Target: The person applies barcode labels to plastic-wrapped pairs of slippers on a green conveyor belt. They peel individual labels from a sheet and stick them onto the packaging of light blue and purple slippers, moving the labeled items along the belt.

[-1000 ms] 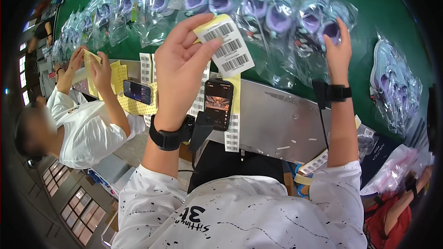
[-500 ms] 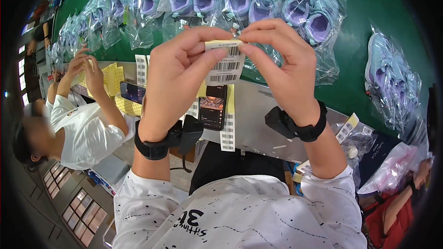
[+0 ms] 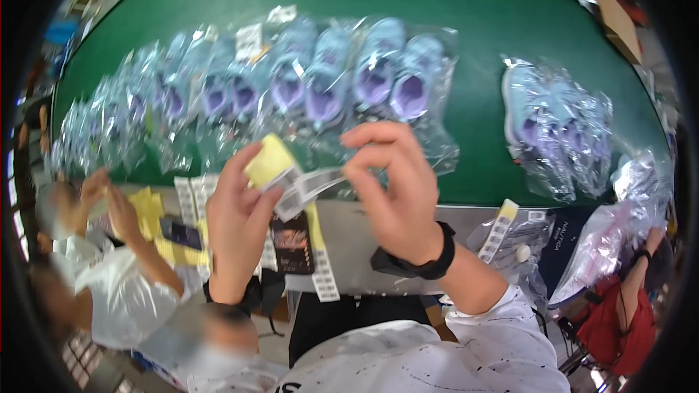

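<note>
My left hand (image 3: 237, 218) pinches a strip of barcode labels with yellow backing paper (image 3: 269, 164) above the table's near edge. A white barcode label (image 3: 320, 183) stretches from that strip toward my right hand (image 3: 397, 196). The thumb and index finger of the right hand close on the label's far end; motion blurs the label. Beyond both hands, pairs of light blue shoes with purple linings (image 3: 378, 80) lie in clear plastic bags in a long row. Another bagged pair (image 3: 557, 120) lies apart at the right.
A phone (image 3: 293, 244) and a hanging label strip (image 3: 326, 276) lie beneath my hands on the grey metal edge (image 3: 371, 262). Another label strip (image 3: 499, 233) lies right, beside plastic bags. Co-workers sit at left (image 3: 124, 284) and right (image 3: 626, 313). Green covers the table (image 3: 466, 0).
My hands have moved apart, and the label now stretches between them, with the yellow backing turned to view. My view has shifted, showing more of the table's far side.
</note>
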The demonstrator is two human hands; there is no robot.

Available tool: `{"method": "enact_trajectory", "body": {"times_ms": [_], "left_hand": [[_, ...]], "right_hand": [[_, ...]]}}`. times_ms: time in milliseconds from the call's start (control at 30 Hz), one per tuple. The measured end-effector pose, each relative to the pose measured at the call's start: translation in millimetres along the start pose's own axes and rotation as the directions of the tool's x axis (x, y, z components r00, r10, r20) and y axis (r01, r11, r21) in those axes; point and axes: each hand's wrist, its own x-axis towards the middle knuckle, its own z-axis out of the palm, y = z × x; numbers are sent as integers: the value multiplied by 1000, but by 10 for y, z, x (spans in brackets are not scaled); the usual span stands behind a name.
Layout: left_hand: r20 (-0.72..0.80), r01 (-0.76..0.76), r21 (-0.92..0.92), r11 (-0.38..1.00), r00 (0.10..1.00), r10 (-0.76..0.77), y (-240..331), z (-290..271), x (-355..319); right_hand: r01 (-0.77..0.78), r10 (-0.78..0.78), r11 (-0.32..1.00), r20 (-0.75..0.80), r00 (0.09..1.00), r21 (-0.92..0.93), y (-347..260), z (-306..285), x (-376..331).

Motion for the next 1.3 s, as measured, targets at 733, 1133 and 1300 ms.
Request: {"method": "enact_trajectory", "body": {"times_ms": [733,1133,1300], "left_hand": [[23,94,-302,949,996,-91,167,334,19],[53,89,-292,952,996,-77,280,527,100],[83,76,-292,953,995,-54,386,615,83]], "right_hand": [[-587,602,754,-48,797,-295,2776,-1646,1488],[-366,472,582,-65,879,-726,2504,-1364,1444],[-336,393,363,-185,901,-869,2380,-1729,1619]]}}
